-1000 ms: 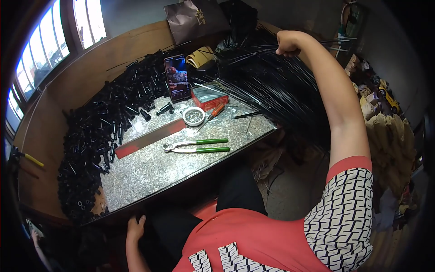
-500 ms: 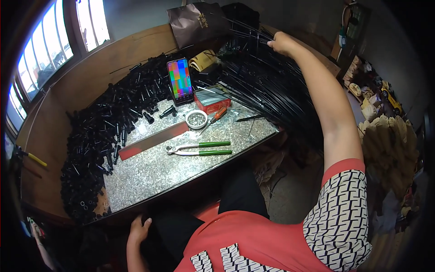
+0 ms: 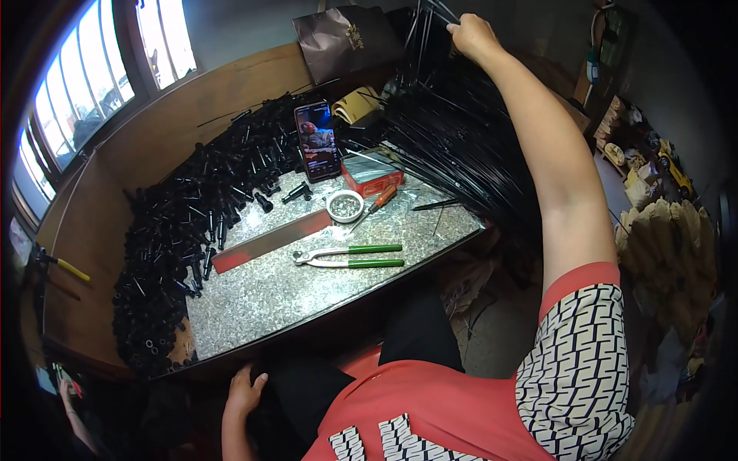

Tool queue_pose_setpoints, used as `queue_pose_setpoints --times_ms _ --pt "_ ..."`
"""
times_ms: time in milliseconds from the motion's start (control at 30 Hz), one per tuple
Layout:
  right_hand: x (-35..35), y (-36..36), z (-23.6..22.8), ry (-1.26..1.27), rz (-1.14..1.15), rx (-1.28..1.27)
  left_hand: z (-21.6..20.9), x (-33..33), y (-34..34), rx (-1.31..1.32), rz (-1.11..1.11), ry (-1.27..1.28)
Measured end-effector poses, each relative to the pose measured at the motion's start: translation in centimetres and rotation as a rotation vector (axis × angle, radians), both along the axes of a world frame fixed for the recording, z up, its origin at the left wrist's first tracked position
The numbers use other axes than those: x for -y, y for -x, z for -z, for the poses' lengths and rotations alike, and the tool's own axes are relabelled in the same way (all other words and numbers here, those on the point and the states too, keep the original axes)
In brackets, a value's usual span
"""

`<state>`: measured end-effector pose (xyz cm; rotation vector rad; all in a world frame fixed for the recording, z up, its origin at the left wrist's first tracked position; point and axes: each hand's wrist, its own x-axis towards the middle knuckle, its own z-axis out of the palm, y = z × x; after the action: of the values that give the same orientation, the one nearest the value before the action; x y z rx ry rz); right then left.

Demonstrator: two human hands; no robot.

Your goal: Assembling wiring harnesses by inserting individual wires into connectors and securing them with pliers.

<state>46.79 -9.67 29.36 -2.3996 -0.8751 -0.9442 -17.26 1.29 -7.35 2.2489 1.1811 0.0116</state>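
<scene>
At the far right, my right hand (image 3: 474, 37) is closed around a few thin dark rods (image 3: 434, 9), raised above a large heap of long black rods (image 3: 461, 146). My left hand (image 3: 246, 389) rests low by my thigh, just off the table's near edge. Its thumb stands apart from the fingers, and I see nothing in it. Pincers with green handles (image 3: 375, 263) lie on the speckled tabletop (image 3: 269, 300). Behind them are a white dish (image 3: 330, 210) of small metal pieces, a screwdriver with an orange handle (image 3: 383, 197) and a flat reddish-brown bar (image 3: 269, 242).
Many black tubular parts (image 3: 231, 169) are piled along the left and back. A lit phone (image 3: 317, 146) stands upright beside a red box (image 3: 370, 183). A dark paper bag (image 3: 346, 46) sits behind. The wooden rim (image 3: 223, 88) encloses the table. Another person's hand (image 3: 65, 390) shows lower left.
My right hand has risen away from the heap, lifting the rods upward. The phone's picture has changed. The view has shifted slightly; my left hand stays by my thigh.
</scene>
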Motion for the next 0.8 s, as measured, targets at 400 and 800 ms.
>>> queue_pose_setpoints --times_ms 400,800 --pt "0.5 15.7 5.3 -0.243 -0.767 -0.582 -15.4 3.7 -7.8 0.722 0.130 -0.573" --pt "0.3 28.5 10.6 -0.036 -1.150 -0.934 -20.9 0.0 -16.2 0.843 -0.020 -0.383"
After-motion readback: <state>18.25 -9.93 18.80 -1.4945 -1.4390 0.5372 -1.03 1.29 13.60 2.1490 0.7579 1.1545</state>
